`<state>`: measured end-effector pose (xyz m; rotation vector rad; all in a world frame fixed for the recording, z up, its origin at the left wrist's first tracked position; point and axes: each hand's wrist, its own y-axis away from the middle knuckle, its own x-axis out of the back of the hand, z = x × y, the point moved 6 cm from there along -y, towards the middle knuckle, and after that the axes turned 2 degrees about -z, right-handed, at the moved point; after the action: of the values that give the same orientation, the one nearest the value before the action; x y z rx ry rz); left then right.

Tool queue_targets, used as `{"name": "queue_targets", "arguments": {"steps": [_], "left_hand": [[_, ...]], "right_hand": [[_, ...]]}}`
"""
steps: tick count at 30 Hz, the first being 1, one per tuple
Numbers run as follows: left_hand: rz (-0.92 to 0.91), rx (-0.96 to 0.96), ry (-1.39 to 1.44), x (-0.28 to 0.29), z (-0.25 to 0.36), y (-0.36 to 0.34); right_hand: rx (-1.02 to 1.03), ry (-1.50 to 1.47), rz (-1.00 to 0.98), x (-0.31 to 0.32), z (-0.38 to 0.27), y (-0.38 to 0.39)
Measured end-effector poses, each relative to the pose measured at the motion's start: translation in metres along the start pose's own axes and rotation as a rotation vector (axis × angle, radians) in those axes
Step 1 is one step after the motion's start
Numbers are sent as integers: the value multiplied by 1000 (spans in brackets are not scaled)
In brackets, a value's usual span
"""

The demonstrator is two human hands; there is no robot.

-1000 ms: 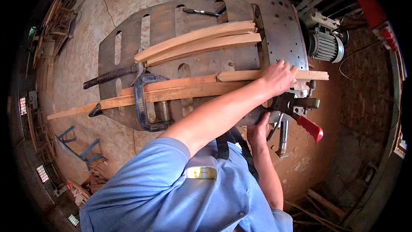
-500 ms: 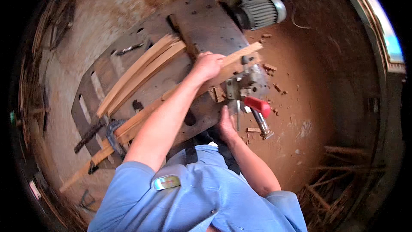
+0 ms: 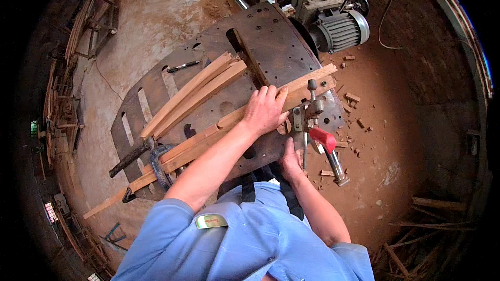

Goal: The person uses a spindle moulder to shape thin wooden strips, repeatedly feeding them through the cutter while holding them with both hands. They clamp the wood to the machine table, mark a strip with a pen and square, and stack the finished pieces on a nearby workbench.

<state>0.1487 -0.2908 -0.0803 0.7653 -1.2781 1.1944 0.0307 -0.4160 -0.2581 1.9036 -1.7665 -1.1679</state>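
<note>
Grasping a wooden strip (image 3: 308, 79) — left hand's (image 3: 264, 109) fingers and thumb curled across it, strip lying on the dark metal table (image 3: 284, 47), right hand (image 3: 290, 162) by the near edge — fingers hidden, grip impossible to tell, red clamp handle (image 3: 323, 138) just beside.

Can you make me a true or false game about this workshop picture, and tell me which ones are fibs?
1. The left hand rests on a wooden strip. True.
2. The right hand is wrapped around the red handle. False: it is by the near edge of the metal table, apart from the handle.
3. Wood scraps lie on the floor. True.
4. The motor is at the lower left of the picture. False: it is toward the upper right.
5. The person's shirt is green. False: it is blue.
</note>
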Motion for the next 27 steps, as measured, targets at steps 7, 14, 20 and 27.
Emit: {"name": "queue_targets", "arguments": {"steps": [7,14,20,27], "left_hand": [[31,35,-13,3,-8,0],[50,8,-40,3,-4,-6],[102,-15,-73,3,-4,0],[124,-27,-102,-6,-6,-1]], "right_hand": [[366,372,79,-13,-30,1],[247,29,3,-11,-5,-26],[214,-8,-56,-16,-2,-30],[161,-51,-85,-26,-26,-10]]}}
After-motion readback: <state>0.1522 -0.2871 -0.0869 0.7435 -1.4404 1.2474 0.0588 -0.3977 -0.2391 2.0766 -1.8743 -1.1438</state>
